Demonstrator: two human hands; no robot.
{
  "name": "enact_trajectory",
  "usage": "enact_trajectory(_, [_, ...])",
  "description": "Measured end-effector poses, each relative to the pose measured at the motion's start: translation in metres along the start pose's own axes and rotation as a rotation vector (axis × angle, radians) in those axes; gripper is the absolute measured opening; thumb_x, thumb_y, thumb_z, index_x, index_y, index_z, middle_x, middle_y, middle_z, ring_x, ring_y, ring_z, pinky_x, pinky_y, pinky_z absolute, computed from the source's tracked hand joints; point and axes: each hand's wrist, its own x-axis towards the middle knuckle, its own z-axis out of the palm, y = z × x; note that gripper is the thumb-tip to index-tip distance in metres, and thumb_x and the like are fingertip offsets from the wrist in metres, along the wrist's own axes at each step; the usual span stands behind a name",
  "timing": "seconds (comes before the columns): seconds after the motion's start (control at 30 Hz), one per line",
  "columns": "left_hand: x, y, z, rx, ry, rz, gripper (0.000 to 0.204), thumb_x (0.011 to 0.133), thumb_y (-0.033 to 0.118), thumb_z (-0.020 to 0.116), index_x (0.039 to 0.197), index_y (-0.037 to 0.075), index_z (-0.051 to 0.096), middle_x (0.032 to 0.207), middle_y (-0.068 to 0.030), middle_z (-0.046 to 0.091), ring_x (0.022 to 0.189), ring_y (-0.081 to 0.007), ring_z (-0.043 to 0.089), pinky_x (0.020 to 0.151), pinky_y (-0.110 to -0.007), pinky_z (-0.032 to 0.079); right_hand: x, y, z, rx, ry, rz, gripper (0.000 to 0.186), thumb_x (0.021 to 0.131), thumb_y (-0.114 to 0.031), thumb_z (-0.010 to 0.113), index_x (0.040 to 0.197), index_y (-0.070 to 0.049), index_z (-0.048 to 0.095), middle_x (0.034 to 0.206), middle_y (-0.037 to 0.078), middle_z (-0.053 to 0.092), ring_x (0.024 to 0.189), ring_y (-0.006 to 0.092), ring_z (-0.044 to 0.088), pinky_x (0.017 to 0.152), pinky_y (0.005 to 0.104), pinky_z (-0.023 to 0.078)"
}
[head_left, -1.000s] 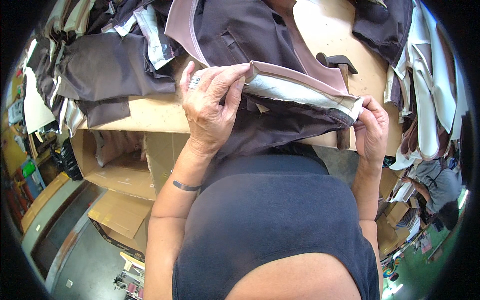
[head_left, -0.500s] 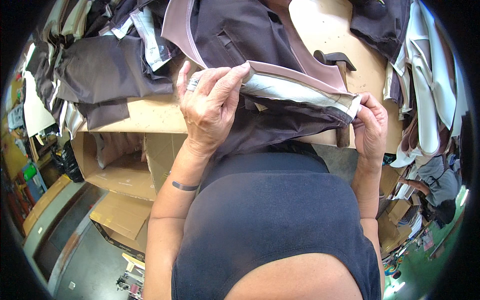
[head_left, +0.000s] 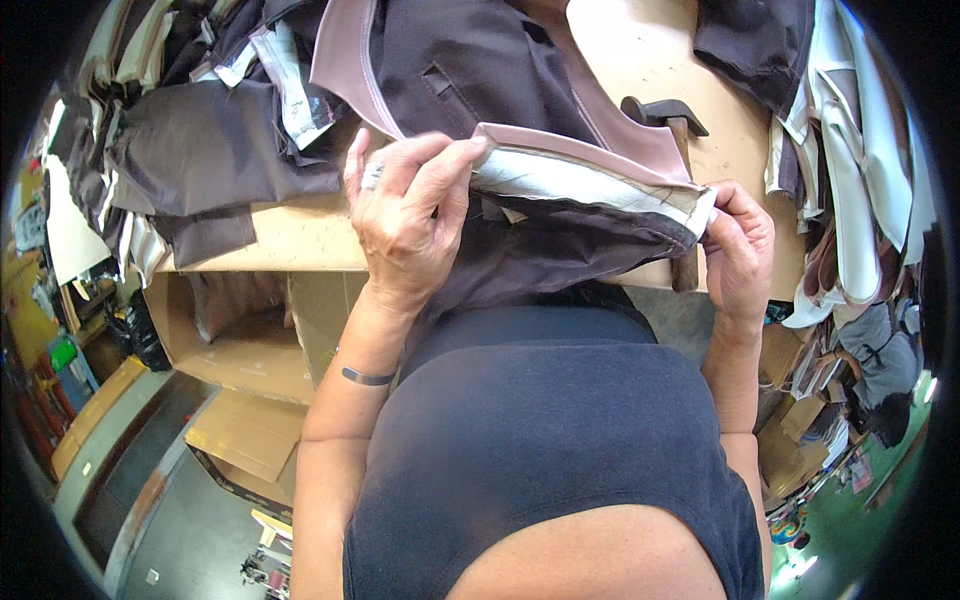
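Observation:
Across the table's front edge lies a sewn piece of dark brown fabric [head_left: 480, 65] with dusty-pink trim [head_left: 590, 148]. Its near edge is turned up between my hands, so a white underside strip [head_left: 590, 187] shows. My left hand [head_left: 412, 205] pinches the left end of the pink edge between thumb and forefinger, its other fingers raised. At the opposite end, my right hand [head_left: 740, 250] grips the corner where pink, white and brown layers meet. Just beyond that, a hammer [head_left: 655, 112] lies on the table, its handle partly under the fabric.
More dark fabric pieces [head_left: 225, 140] are heaped at the left of the table [head_left: 310, 235]. White and brown panels [head_left: 850, 170] hang over its right side. Open cardboard boxes [head_left: 240, 430] stand below at the left. Another person [head_left: 880, 360] is at the far right.
The fabric and my left hand have shifted slightly left, and the left hand a little down. My right hand keeps its hold on the corner with almost no movement.

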Motion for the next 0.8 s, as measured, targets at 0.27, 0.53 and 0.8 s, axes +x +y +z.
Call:
enact_trajectory(0.27, [0.04,0.049,-0.015,-0.342,-0.173,0.228,0.035,0.061,0.02,0.074,0.089,0.007,0.059,0.089,-0.0071,0.059,0.084,-0.0259,0.057,0.077,-0.036,0.042,-0.009,-0.025,0.044,-0.683,-0.144,-0.324,0.009,0.072,0.004,0.054,0.08,0.003,0.056,0.074,0.012,0.06,0.066,0.02,0.061,0.062,0.0284,0.048])
enact_trajectory(0.53, [0.049,0.073,-0.01,-0.508,-0.615,-0.057,0.021,0.074,0.01,0.061,0.092,0.0,0.056,0.08,-0.0108,0.06,0.071,-0.0225,0.059,0.069,-0.029,0.046,-0.013,-0.019,0.052,-0.728,-0.098,-0.539,0.011,0.069,0.003,0.058,0.079,0.0,0.054,0.07,0.012,0.056,0.061,0.0288,0.058,0.055,0.0344,0.047])
enact_trajectory(0.8, [0.047,0.07,-0.012,-0.726,-0.74,-0.322,0.012,0.077,0.001,0.057,0.088,-0.002,0.057,0.077,-0.0052,0.059,0.073,-0.0108,0.057,0.07,-0.023,0.045,-0.014,-0.012,0.049,-0.582,-0.089,-0.456,0.007,0.071,0.003,0.057,0.077,0.0,0.056,0.068,0.013,0.056,0.06,0.0273,0.057,0.054,0.0344,0.046])
